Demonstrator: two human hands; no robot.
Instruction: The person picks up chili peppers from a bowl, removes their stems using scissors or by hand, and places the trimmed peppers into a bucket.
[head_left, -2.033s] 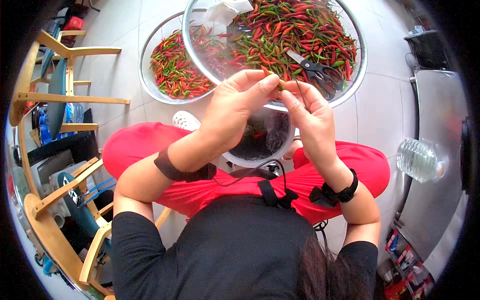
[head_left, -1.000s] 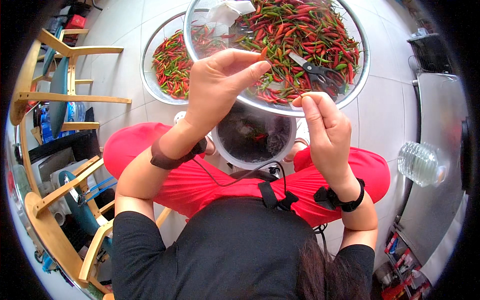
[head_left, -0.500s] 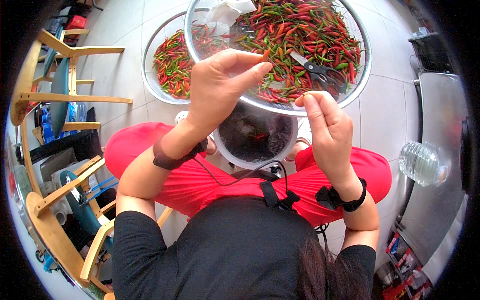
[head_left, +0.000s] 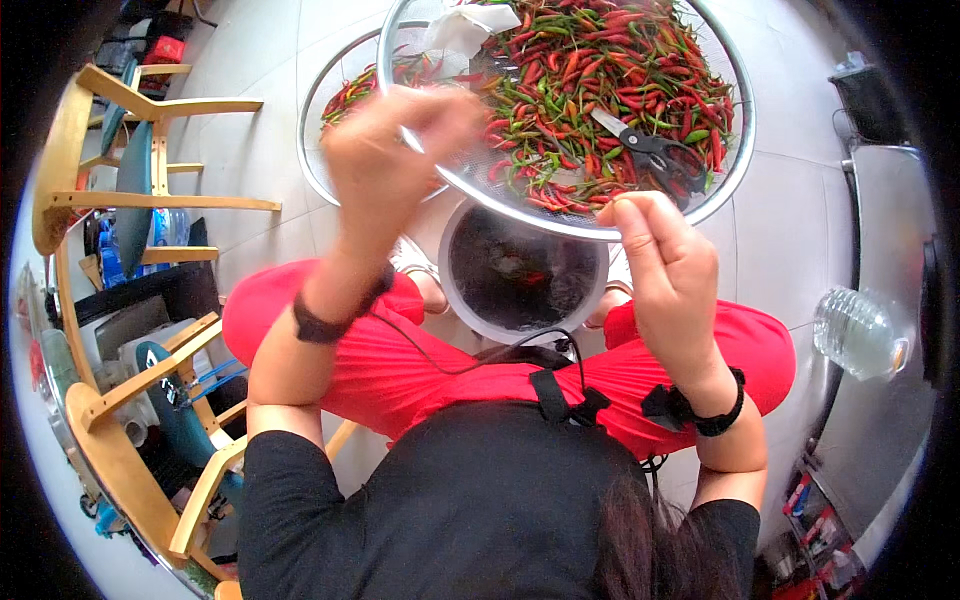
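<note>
Right hand (head_left: pixel 672 255): thumb and index tips pinched together at the near rim of the big mesh basket (head_left: pixel 738 175). Fingers closed; can't make out whether anything thin sits in the pinch. Reads like a precision grip, the kind that suits something slim.

Left hand (head_left: pixel 385 155): badly blurred, over the left rim of the big basket where it overlaps the smaller basket (head_left: pixel 303 130) in view. Can't tell how far those fingers are open or whether they've got anything.

Chilies (head_left: pixel 575 85): red and green, mixed, heaped toward the far and right side of the big basket, thinner toward me. More in the smaller basket, partly hidden by my arm. Both baskets sit ahead of me, presumably so either hand reaches without getting up.

Scissors (head_left: pixel 650 150): lying on the heap, blades angled away to the left, black handles toward my right hand. Probably parked that way for easy right-hand reach.

Bucket (head_left: pixel 490 330): between my feet, dark inside with a bit of red. Likely there to catch what falls.

White tissue (head_left: pixel 475 28) at the far left rim, likely parked clear of the heap.
</note>
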